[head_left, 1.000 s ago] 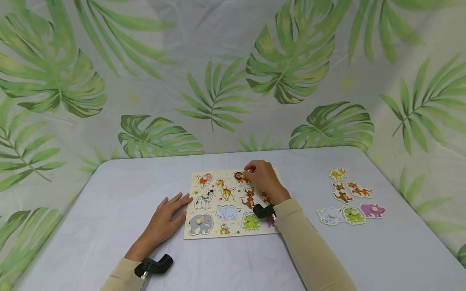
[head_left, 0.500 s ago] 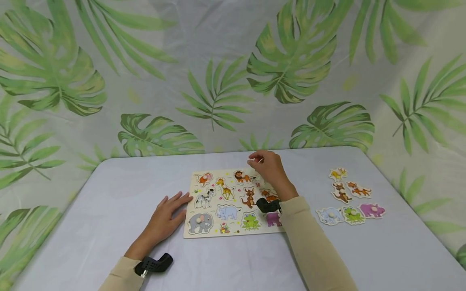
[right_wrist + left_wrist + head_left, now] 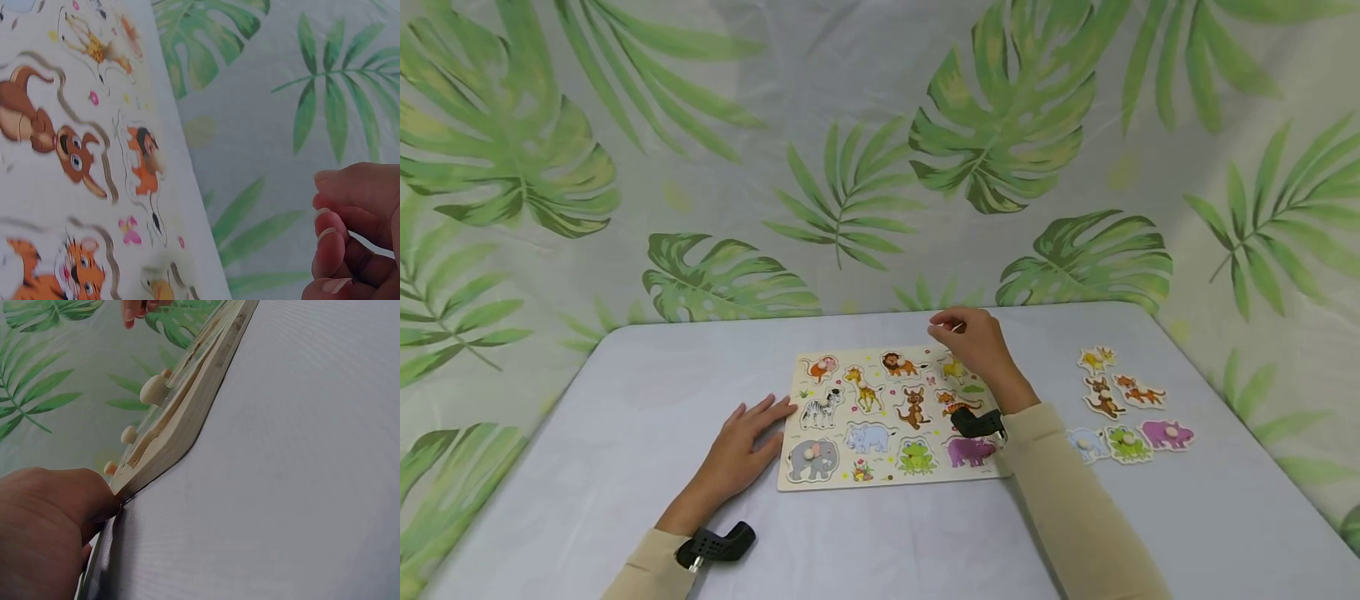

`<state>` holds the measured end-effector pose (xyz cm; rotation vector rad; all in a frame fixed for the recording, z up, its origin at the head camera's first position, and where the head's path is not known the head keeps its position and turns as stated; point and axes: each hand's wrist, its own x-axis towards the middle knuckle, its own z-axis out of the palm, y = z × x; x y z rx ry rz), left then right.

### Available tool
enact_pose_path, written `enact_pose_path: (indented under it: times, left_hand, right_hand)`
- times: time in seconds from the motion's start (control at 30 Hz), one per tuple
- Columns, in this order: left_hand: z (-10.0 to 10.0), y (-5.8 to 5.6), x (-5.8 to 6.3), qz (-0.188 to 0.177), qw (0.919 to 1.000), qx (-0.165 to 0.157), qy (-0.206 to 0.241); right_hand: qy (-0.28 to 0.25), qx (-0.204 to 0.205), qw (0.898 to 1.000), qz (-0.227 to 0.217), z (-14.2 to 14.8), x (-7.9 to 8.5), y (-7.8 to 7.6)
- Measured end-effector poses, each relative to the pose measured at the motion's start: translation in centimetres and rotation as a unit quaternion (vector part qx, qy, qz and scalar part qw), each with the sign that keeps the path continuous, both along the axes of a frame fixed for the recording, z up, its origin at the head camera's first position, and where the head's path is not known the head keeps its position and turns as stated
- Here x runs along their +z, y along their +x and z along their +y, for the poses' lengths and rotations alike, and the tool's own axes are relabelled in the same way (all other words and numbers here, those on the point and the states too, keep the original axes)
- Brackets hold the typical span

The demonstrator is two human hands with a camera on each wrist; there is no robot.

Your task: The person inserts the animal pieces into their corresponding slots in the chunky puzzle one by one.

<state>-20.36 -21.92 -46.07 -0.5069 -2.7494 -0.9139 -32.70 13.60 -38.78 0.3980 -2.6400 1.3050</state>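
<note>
A wooden peg puzzle board (image 3: 842, 479) with animal pictures lies mid-table. My left hand (image 3: 741, 450) rests at its left edge with straight fingers; in the left wrist view the thumb (image 3: 94, 497) touches the board's side. Above the board's far right corner hovers my right hand (image 3: 977, 350), fingers loosely bent. Nothing shows between its fingertips in the right wrist view. The lion piece (image 3: 145, 164) sits in its recess, as do the monkey (image 3: 822, 369), giraffe (image 3: 865, 393), zebra (image 3: 822, 410) and elephant (image 3: 812, 461). Part of the yellow animal picture is behind my right hand.
Loose pieces lie to the right: a yellow animal (image 3: 1096, 359), kangaroo (image 3: 1103, 397), tiger (image 3: 1140, 391), blue rhino (image 3: 1087, 445), frog (image 3: 1128, 444) and purple hippo (image 3: 1167, 434). My right sleeve (image 3: 1067, 492) partly covers the rhino. Leaf-patterned cloth (image 3: 865, 83) hangs behind the table.
My right hand has left the lion piece, lifting and moving right, which uncovers the tiger and hippo pictures on the board. The left hand stays put.
</note>
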Motion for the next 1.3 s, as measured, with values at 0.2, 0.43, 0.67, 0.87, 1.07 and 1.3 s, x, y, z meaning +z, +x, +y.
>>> enact_pose_path:
  times: [0.2, 0.43, 0.67, 0.87, 1.07, 1.3]
  left_hand:
    - [0.0, 0.0, -0.1, -0.004, 1.0, 0.001, -0.005]
    - [-0.1, -0.2, -0.1, -0.003, 1.0, 0.001, -0.003]
    - [-0.2, -0.2, -0.1, -0.004, 1.0, 0.003, -0.001]
    - [0.1, -0.1, -0.1, -0.008, 0.9999, 0.005, 0.007]
    - [0.3, -0.5, -0.1, -0.003, 1.0, -0.001, 0.004]
    - [0.0, -0.3, 0.0, -0.011, 0.9999, 0.009, -0.002]
  right_hand:
    - [0.023, -0.007, 1.0, 0.012, 1.8, 0.1, 0.2]
    - [0.037, -0.037, 0.999, 0.009, 4.1, -0.2, 0.3]
    - [0.061, -0.053, 0.997, 0.02, 7.1, -0.2, 0.5]
    - [0.082, -0.068, 0.994, 0.037, 10.3, 0.1, 1.1]
    - [0.081, -0.088, 0.992, 0.035, 12.9, 0.1, 1.7]
    - [0.074, -0.089, 0.993, 0.03, 14.4, 0.1, 1.7]
